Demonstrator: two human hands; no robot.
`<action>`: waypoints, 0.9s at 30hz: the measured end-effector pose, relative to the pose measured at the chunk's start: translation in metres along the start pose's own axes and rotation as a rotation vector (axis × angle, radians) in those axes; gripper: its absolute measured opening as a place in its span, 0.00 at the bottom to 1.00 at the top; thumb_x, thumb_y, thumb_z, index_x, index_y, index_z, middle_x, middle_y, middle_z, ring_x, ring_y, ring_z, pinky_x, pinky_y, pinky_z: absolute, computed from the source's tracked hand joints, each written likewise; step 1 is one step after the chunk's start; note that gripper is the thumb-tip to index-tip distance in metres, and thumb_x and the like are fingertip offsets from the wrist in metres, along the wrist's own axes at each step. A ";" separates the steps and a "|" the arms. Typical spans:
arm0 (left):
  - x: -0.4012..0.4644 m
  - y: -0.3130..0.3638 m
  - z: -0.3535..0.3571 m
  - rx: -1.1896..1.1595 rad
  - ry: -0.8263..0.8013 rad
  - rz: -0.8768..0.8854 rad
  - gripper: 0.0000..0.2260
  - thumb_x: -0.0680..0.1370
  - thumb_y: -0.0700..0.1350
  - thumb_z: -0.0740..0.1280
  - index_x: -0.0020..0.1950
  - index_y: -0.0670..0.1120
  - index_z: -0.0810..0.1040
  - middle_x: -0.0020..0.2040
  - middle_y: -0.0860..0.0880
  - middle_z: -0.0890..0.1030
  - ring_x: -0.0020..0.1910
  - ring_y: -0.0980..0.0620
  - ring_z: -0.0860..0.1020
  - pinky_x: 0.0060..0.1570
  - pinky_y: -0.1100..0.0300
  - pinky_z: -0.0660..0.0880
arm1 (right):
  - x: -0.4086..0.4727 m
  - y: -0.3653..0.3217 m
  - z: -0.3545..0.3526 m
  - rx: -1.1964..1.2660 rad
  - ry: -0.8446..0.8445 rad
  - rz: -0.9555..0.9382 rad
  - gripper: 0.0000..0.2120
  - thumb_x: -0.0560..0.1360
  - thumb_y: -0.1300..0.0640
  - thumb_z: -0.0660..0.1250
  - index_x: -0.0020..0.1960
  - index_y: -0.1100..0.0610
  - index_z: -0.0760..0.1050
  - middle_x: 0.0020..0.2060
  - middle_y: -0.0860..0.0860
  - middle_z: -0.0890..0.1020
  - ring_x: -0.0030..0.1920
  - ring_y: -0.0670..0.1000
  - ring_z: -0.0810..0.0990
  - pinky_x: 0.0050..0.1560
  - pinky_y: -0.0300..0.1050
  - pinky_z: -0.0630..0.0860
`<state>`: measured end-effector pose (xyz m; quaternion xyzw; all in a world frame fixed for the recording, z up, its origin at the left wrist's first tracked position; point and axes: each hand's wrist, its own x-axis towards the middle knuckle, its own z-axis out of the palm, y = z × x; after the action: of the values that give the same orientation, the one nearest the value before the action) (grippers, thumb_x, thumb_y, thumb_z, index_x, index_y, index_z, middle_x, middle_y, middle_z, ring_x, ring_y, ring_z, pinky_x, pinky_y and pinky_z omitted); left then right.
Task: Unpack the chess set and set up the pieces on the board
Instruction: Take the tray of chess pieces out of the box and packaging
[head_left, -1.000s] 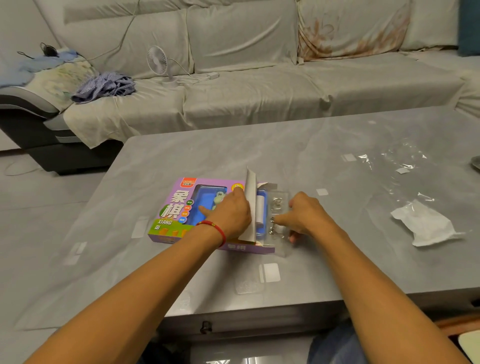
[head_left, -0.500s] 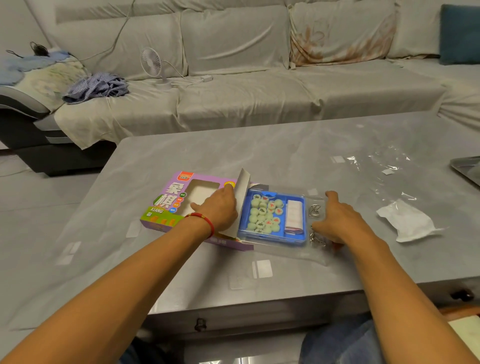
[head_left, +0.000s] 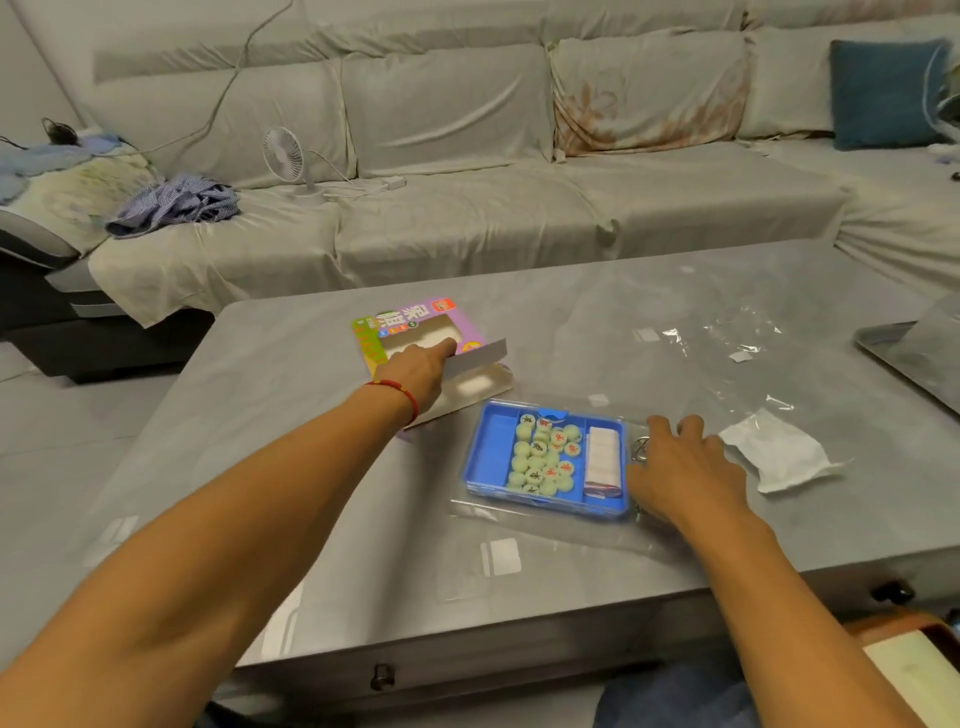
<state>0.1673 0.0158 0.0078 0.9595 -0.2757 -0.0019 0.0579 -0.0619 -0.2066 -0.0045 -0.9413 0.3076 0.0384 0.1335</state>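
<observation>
A blue plastic tray (head_left: 491, 447) lies on the grey table inside a clear plastic sleeve (head_left: 545, 525). It holds several pale green round chess pieces (head_left: 543, 460) and a folded white board (head_left: 602, 457) in the right compartment. My right hand (head_left: 680, 470) rests at the tray's right end on the sleeve, fingers spread. The empty purple cardboard box (head_left: 415, 332) lies turned away to the upper left, end flap open. My left hand (head_left: 421, 371) reaches out and holds the box at its flap.
A crumpled white wrapper (head_left: 774, 454) and loose clear film (head_left: 737, 332) lie to the right of the tray. A metal tray (head_left: 914, 364) sits at the table's right edge. A sofa with a small fan (head_left: 285, 156) stands behind the table.
The blue tray has come fully out of the box and lies to the right. My left hand has pushed the empty box away and rotated it to the upper left.
</observation>
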 end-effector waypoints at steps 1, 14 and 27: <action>0.009 0.005 0.001 0.012 0.002 0.002 0.22 0.75 0.36 0.57 0.66 0.54 0.68 0.51 0.40 0.77 0.46 0.37 0.77 0.43 0.48 0.75 | 0.000 -0.001 0.002 0.024 0.012 -0.044 0.30 0.78 0.43 0.63 0.75 0.50 0.56 0.72 0.56 0.60 0.70 0.58 0.64 0.57 0.52 0.73; 0.135 0.141 0.038 -0.019 0.010 0.264 0.21 0.81 0.40 0.55 0.70 0.60 0.66 0.58 0.42 0.76 0.49 0.38 0.76 0.43 0.51 0.74 | 0.035 -0.005 0.021 0.013 -0.110 -0.225 0.45 0.74 0.27 0.57 0.80 0.46 0.41 0.79 0.50 0.39 0.78 0.58 0.37 0.75 0.58 0.53; 0.076 0.118 0.031 -0.174 0.117 0.442 0.22 0.75 0.49 0.62 0.70 0.50 0.70 0.70 0.43 0.70 0.68 0.41 0.68 0.64 0.43 0.68 | 0.032 0.002 0.008 0.277 -0.009 -0.185 0.29 0.81 0.49 0.60 0.78 0.52 0.55 0.78 0.54 0.54 0.77 0.55 0.51 0.74 0.50 0.57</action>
<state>0.1680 -0.1267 -0.0080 0.8656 -0.4741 0.0425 0.1554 -0.0372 -0.2244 -0.0182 -0.9381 0.2213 -0.0125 0.2662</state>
